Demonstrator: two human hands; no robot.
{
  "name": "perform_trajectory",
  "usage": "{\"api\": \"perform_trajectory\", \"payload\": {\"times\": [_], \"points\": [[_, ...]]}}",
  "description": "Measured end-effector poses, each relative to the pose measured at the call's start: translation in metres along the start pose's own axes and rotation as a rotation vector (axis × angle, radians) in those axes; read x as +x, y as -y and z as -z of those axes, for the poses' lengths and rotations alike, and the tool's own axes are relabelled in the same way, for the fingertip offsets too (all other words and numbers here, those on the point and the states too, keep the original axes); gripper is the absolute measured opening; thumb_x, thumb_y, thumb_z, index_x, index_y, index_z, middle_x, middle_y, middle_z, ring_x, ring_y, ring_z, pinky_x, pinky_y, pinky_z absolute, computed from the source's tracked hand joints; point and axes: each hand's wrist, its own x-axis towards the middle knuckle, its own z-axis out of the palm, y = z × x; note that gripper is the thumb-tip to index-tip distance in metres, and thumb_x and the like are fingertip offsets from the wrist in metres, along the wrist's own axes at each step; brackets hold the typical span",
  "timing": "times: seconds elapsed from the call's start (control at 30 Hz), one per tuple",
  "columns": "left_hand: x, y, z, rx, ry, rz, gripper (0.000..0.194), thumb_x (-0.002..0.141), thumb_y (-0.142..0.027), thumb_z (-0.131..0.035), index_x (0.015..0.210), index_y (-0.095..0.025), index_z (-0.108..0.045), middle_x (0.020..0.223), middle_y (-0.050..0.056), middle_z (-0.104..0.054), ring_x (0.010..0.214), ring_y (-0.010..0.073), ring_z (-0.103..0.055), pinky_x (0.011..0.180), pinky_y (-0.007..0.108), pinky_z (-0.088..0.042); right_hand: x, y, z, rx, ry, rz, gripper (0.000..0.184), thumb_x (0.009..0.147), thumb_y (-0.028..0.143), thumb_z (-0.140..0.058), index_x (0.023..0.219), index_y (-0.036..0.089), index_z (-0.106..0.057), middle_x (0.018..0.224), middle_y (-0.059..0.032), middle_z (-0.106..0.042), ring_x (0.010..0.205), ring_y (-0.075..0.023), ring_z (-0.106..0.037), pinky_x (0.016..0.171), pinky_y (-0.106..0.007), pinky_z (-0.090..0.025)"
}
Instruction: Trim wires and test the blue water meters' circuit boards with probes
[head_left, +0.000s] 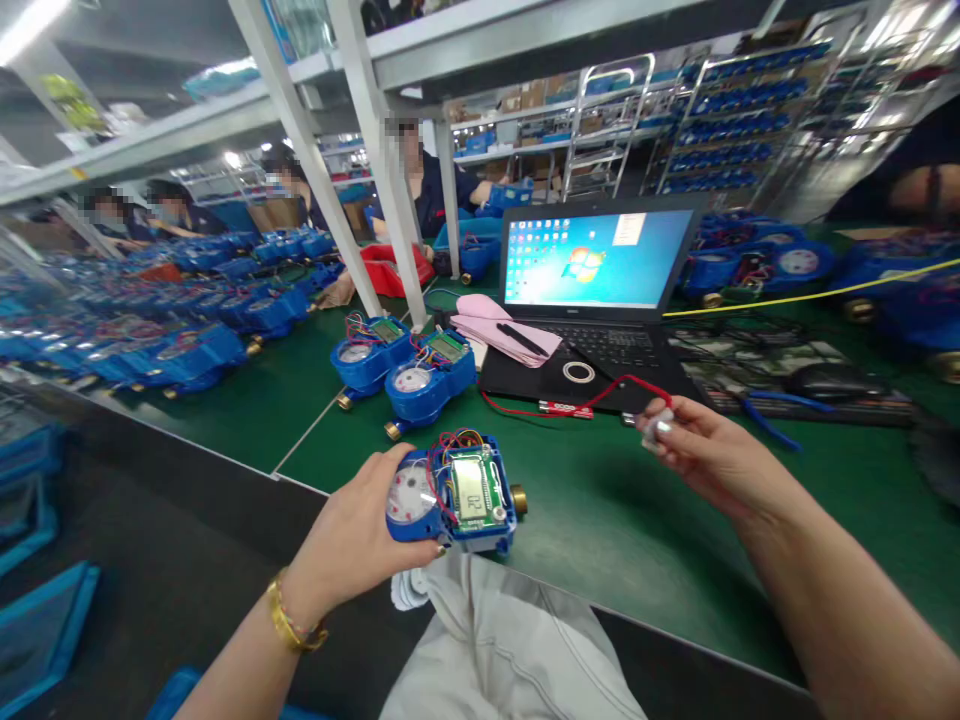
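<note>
My left hand (360, 520) grips the dial end of a blue water meter (486, 545) at the bench's front edge. The meter's housing is open, showing a green circuit board with a lit-digit display (472, 488), red and yellow wires, and a brass fitting on its right end. Over the bench to the right, my right hand (709, 450) pinches a small whitish piece (655, 430) by a red cable (637, 380); its exact kind is unclear, partly covered by the fingers. Two more open blue meters, one left (367, 355) and one right (431, 380), stand just behind.
A black laptop (630, 345) sits ahead, with pink papers (499, 330) and a black pen on its left side. A red USB stick-like piece (566, 409) lies before it. Blue-handled pliers (772, 425) and a mouse (832, 381) lie right. White shelf posts (386, 170) rise behind; co-workers sit beyond.
</note>
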Motion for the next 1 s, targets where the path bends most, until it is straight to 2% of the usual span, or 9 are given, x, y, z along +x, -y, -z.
{"api": "perform_trajectory", "payload": {"times": [0.1, 0.27, 0.4, 0.47, 0.63, 0.83, 1.0], "points": [[0.014, -0.031, -0.018, -0.032, 0.001, -0.071, 0.085, 0.061, -0.047, -0.07, 0.132, -0.022, -0.031, 0.119, 0.011, -0.051, 0.106, 0.0301, -0.054, 0.09, 0.044, -0.046, -0.016, 0.015, -0.02, 0.097, 0.038, 0.115, 0.029, 0.061, 0.031, -0.079, 0.081, 0.023, -0.06, 0.071, 0.0013, -0.063, 0.054, -0.0095, -0.055, 0.047, -0.018, -0.046], [0.03, -0.063, -0.031, -0.076, 0.023, -0.153, 0.096, 0.061, -0.046, -0.071, 0.14, -0.023, -0.023, 0.129, 0.014, -0.045, 0.114, 0.0327, -0.05, 0.094, 0.048, -0.046, -0.039, 0.036, -0.047, -0.142, 0.224, 0.33, 0.021, 0.072, 0.029, -0.073, 0.087, 0.019, -0.063, 0.072, -0.0024, -0.067, 0.062, -0.0147, -0.063, 0.057, -0.025, -0.054], [0.031, -0.079, -0.029, -0.055, -0.007, -0.228, 0.112, 0.056, -0.054, -0.075, 0.145, -0.028, -0.011, 0.144, 0.013, -0.03, 0.127, 0.0361, -0.037, 0.101, 0.052, -0.041, -0.044, 0.042, -0.051, -0.371, 0.353, 0.508, 0.009, 0.077, 0.02, -0.068, 0.083, 0.018, -0.062, 0.071, -0.0005, -0.067, 0.059, -0.0125, -0.063, 0.055, -0.021, -0.052], [0.03, -0.086, -0.029, -0.066, -0.018, -0.263, 0.111, 0.055, -0.06, -0.074, 0.144, -0.032, -0.014, 0.145, 0.011, -0.03, 0.127, 0.036, -0.038, 0.1, 0.052, -0.042, -0.043, 0.043, -0.048, -0.452, 0.388, 0.571, 0.009, 0.077, 0.019, -0.067, 0.085, 0.018, -0.062, 0.071, -0.0007, -0.067, 0.059, -0.0129, -0.064, 0.054, -0.02, -0.051], [0.031, -0.094, -0.038, -0.05, -0.112, -0.344, 0.086, 0.065, -0.067, -0.063, 0.138, -0.029, -0.035, 0.134, 0.011, -0.046, 0.122, 0.0349, -0.043, 0.103, 0.054, -0.037, -0.042, 0.046, -0.045, -0.548, 0.459, 0.565, 0.013, 0.081, 0.015, -0.06, 0.093, 0.019, -0.059, 0.076, -0.001, -0.069, 0.062, -0.012, -0.065, 0.057, -0.019, -0.052], [0.032, -0.091, -0.046, 0.012, -0.216, -0.397, 0.085, 0.065, -0.072, -0.059, 0.134, -0.026, -0.04, 0.13, 0.011, -0.051, 0.118, 0.0334, -0.047, 0.101, 0.05, -0.038, -0.042, 0.049, -0.046, -0.562, 0.472, 0.627, 0.015, 0.077, 0.008, -0.061, 0.085, 0.02, -0.056, 0.07, 0.0032, -0.063, 0.06, -0.0074, -0.058, 0.058, -0.015, -0.047], [0.034, -0.092, -0.046, 0.065, -0.227, -0.434, 0.084, 0.067, -0.07, -0.059, 0.132, -0.021, -0.039, 0.128, 0.012, -0.051, 0.117, 0.0312, -0.047, 0.099, 0.049, -0.039, -0.043, 0.046, -0.047, -0.626, 0.475, 0.653, 0.014, 0.078, 0.01, -0.061, 0.086, 0.02, -0.055, 0.071, 0.0028, -0.065, 0.06, -0.009, -0.058, 0.057, -0.018, -0.044]]}}
